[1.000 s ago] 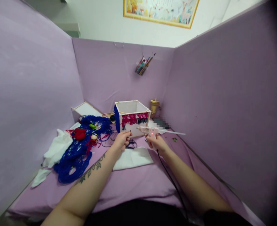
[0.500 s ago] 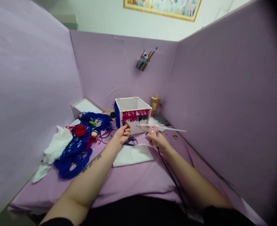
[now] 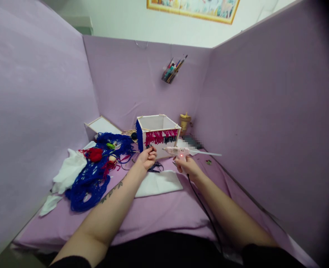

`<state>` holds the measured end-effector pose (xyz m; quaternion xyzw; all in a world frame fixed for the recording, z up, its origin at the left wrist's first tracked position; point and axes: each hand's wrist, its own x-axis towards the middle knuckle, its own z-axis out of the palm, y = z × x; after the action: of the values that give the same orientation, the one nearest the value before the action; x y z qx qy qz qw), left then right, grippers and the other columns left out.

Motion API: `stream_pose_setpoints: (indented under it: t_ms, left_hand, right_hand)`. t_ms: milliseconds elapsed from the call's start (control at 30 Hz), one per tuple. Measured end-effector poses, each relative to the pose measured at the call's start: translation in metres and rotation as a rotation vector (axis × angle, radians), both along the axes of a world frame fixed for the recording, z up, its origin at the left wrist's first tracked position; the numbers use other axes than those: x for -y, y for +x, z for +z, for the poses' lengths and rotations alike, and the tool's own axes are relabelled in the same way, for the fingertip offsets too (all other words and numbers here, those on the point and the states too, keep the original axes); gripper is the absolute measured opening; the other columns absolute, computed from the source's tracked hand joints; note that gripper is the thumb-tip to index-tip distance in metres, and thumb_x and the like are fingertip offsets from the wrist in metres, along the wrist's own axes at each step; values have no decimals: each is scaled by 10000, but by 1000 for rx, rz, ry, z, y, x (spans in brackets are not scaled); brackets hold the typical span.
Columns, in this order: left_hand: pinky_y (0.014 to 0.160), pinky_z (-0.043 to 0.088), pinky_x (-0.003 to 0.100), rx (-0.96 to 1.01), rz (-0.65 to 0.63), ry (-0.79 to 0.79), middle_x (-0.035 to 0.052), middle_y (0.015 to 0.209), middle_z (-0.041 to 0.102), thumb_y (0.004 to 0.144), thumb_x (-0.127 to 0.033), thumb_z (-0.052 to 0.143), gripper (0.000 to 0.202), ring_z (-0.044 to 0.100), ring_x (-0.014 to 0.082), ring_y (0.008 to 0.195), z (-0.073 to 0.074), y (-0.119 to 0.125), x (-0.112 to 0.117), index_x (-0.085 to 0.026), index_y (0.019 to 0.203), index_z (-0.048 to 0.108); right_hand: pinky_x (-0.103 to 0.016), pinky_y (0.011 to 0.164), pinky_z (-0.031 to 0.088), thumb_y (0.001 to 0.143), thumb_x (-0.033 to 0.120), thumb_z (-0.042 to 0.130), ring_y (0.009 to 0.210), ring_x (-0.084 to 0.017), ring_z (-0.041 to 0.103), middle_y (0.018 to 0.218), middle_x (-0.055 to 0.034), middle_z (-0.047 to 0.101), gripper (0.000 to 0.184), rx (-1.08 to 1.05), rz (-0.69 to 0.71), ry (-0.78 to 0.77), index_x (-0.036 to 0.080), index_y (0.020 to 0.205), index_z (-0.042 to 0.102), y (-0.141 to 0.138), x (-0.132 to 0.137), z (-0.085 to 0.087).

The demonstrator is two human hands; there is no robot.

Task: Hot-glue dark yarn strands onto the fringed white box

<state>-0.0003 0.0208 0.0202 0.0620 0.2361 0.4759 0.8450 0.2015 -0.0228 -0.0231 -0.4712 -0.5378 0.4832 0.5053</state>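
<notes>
My right hand is closed around a pale pink glue gun, its red light lit and a long glue stick poking out the back. Its nozzle points left, toward my other hand. My left hand pinches a small dark strand, probably yarn, in front of a white open-topped box. Blue yarn covers the box's left side, and magenta fringe with a dark strip runs along its front. Loose dark yarn pieces lie just below my left hand, by a folded white cloth.
A tangle of blue yarn with a red yarn ball covers the left, beside white cloth. A framed white panel leans behind. A yellow-brown container stands at the back right. The gun's black cord runs toward my body.
My left hand has shifted slightly to the right, still pinching the dark strand. The glue gun and my right hand stay almost where they were.
</notes>
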Motion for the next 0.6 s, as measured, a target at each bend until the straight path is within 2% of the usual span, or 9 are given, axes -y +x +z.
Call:
stream_pose_setpoints:
  t_ms: [200, 400, 600]
  left_hand:
    - [284, 157, 61, 17, 34, -13, -30, 642, 431, 968, -151, 342, 203, 330, -10, 377, 1, 1, 0, -146, 783, 423]
    - [286, 151, 61, 18, 50, -17, -31, 643, 427, 972, -153, 324, 221, 314, -12, 375, 3, 1, 0, -146, 771, 416]
    - [287, 143, 60, 25, 65, -23, -31, 630, 426, 966, -136, 322, 227, 315, -12, 370, 4, 2, -1, -146, 762, 421]
  right_hand:
    - [-216, 406, 276, 679, 360, 641, 388, -84, 397, 436, 38, 482, 221, 7, 16, 11, 164, 699, 540, 0, 1, 1]
    - [-216, 405, 280, 652, 370, 646, 385, -89, 402, 441, 44, 489, 256, -10, -3, -11, 158, 765, 560, 0, 1, 1]
    - [-218, 403, 274, 644, 385, 651, 382, -89, 403, 438, 40, 490, 270, -4, -1, -11, 161, 750, 546, -1, 3, 4]
